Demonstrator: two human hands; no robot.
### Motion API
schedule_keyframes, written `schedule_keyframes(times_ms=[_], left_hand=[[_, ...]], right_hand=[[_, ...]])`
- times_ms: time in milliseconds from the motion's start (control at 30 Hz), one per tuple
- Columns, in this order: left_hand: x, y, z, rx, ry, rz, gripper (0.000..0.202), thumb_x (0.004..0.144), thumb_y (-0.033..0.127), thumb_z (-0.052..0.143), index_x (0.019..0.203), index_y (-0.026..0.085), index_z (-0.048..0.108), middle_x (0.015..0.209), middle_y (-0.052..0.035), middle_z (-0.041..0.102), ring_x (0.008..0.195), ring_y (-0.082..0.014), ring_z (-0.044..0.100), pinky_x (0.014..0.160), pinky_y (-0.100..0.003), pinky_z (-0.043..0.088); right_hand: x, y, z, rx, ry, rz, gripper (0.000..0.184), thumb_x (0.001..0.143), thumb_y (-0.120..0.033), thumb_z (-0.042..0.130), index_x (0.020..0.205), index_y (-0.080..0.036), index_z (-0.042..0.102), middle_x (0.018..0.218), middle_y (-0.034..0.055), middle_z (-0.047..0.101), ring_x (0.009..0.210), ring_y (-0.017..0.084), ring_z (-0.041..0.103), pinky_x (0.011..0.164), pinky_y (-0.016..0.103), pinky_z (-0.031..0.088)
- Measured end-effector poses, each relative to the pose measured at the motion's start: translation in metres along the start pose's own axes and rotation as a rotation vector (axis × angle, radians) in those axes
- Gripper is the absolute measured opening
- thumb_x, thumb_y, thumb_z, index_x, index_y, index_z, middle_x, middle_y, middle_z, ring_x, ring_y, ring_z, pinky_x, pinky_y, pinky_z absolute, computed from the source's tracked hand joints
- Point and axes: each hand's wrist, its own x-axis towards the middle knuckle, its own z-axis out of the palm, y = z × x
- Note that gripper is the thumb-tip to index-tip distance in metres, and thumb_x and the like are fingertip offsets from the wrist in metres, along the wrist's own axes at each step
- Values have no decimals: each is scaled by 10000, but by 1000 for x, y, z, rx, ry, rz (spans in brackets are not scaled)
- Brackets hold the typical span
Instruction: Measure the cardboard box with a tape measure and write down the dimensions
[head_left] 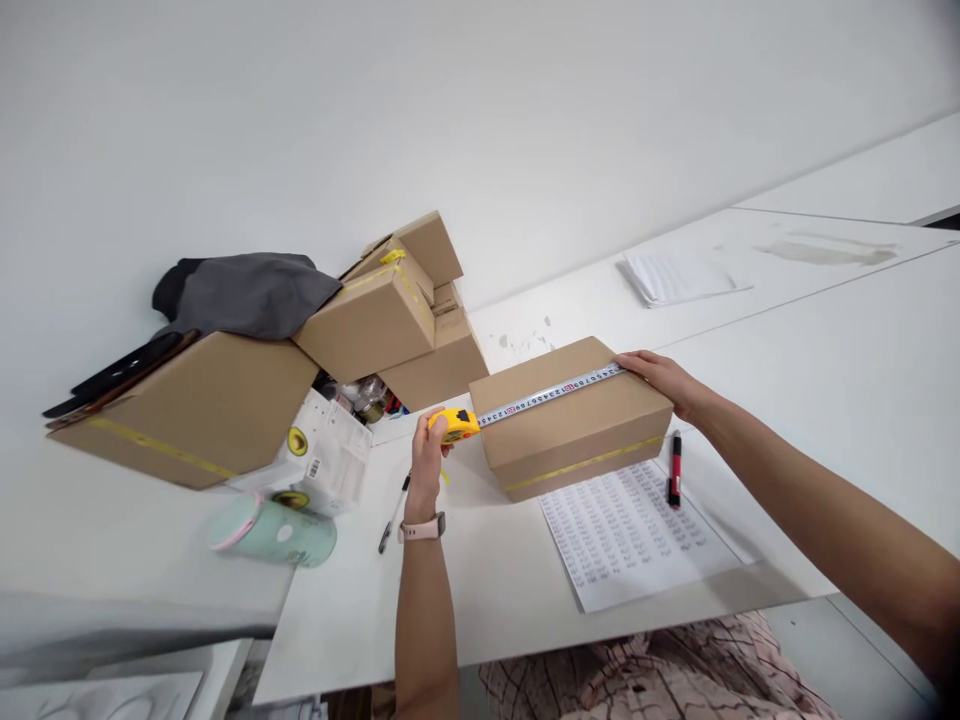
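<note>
My left hand (429, 446) is wrapped round the yellow case of a tape measure (457, 424), just off the left end of a closed cardboard box (577, 425). The pulled-out blade (551, 394) runs along the top of the box, its printed numbers facing up. At the box's right end, my right hand (660, 376) grips the far end of the blade against the edge; its fingertips are partly hidden. A strip of yellow tape crosses the box's front side. Under the front of the box lies a printed sheet (630, 535), with a red-and-black marker (675, 470) on it.
Several cardboard boxes (367, 325) stand stacked at the back left, with a dark grey cloth (255, 290) over them. A white carton (330, 455), a mint-green tumbler (277, 530) and a pen (394, 512) are on the left. Papers (675, 275) lie at the back right.
</note>
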Motion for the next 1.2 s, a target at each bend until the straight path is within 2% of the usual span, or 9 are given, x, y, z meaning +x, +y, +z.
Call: schedule_keyframes(times_ms=[200, 400, 500, 567, 667, 733, 800, 933, 1200], left_hand=[[-2, -1, -1, 17, -17, -16, 572, 783, 615, 651, 1131, 162, 628, 917, -32, 638, 656, -111, 519, 561, -227, 370], [-4, 8, 0, 30, -9, -21, 582, 765, 616, 666, 1119, 156, 630, 929, -43, 640, 683, -124, 533, 583, -235, 387], [-21, 18, -5, 40, -14, 6, 630, 748, 591, 724, 1199, 163, 621, 931, -38, 637, 716, -132, 542, 617, -239, 410], [-45, 23, -4, 34, -89, 20, 643, 748, 542, 775, 1259, 188, 613, 883, -12, 615, 729, -134, 538, 641, -236, 423], [-97, 19, 17, -73, -365, -76, 729, 691, 460, 875, 1325, 235, 594, 934, -6, 596, 790, -140, 566, 672, -228, 452], [-130, 11, 44, -209, -665, -255, 799, 639, 443, 918, 1332, 229, 584, 1032, -49, 636, 825, -162, 599, 681, -248, 482], [-154, 4, 76, -374, -797, -417, 844, 552, 396, 965, 1281, 209, 583, 1067, -59, 637, 861, -170, 614, 717, -260, 503], [-164, 2, 119, -593, -744, -455, 826, 569, 393, 938, 1276, 220, 547, 1070, -46, 608, 860, -177, 648, 716, -281, 550], [-152, 12, 133, -701, -704, -408, 591, 702, 539, 783, 1106, 180, 543, 938, -32, 611, 680, -199, 717, 597, -307, 585]], right_hand=[[-3, -2, -2, -101, 21, -5, 370, 743, -536, 788, 872, -198, 713, 861, 76, 742, 725, 205, 659, 574, 292, 501], [-3, -5, -7, -343, 85, -126, 429, 721, -612, 771, 637, -217, 627, 707, 53, 677, 659, 188, 581, 561, 309, 415], [1, -14, -13, -427, 125, -226, 421, 716, -615, 763, 627, -225, 629, 669, 47, 661, 660, 196, 570, 585, 321, 411], [3, -25, -16, -364, 118, -334, 392, 753, -607, 725, 684, -226, 659, 736, 55, 691, 712, 203, 590, 635, 328, 439], [6, -47, -6, -272, 81, -509, 373, 807, -598, 664, 804, -227, 695, 884, 71, 733, 820, 218, 619, 726, 344, 479], [10, -60, 12, -331, -27, -589, 380, 834, -591, 633, 838, -218, 701, 920, 81, 743, 870, 232, 634, 779, 356, 493], [17, -69, 36, -478, -192, -641, 368, 870, -559, 596, 849, -205, 697, 936, 89, 749, 900, 244, 645, 816, 361, 495], [39, -72, 75, -742, -331, -641, 319, 924, -462, 522, 877, -192, 687, 970, 104, 746, 914, 248, 652, 840, 349, 483], [63, -58, 76, -851, -355, -556, 364, 902, -497, 526, 761, -205, 689, 824, 79, 722, 830, 244, 640, 747, 331, 440]])
